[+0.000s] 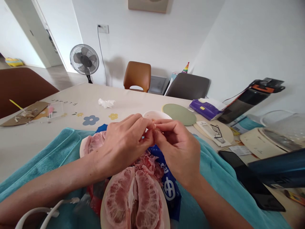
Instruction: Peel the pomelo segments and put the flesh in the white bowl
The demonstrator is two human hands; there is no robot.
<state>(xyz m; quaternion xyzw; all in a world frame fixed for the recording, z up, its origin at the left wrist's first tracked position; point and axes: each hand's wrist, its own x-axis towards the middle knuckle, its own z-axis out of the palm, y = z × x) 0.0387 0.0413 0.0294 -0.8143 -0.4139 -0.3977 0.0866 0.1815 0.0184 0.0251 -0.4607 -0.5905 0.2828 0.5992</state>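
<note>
My left hand (126,136) and my right hand (182,152) meet above the fruit, fingertips pinched together on a small pale piece of pomelo (154,126), mostly hidden by the fingers. Below them a halved pomelo (147,200) lies with its pink segments facing up. Another pomelo piece (92,143) sits behind my left wrist, partly covered. Torn pink membrane scraps (150,163) are heaped between the two, on a blue plastic bag (172,194). Just beyond my fingertips stands a white bowl (158,114), whose inside is largely hidden.
A teal towel (64,152) lies under the fruit. To the right are a green round mat (179,114), a purple tissue pack (206,108), glasses (217,133), a black phone (250,181) and a dark bottle (247,101). A crumpled tissue (106,103) lies at the back left.
</note>
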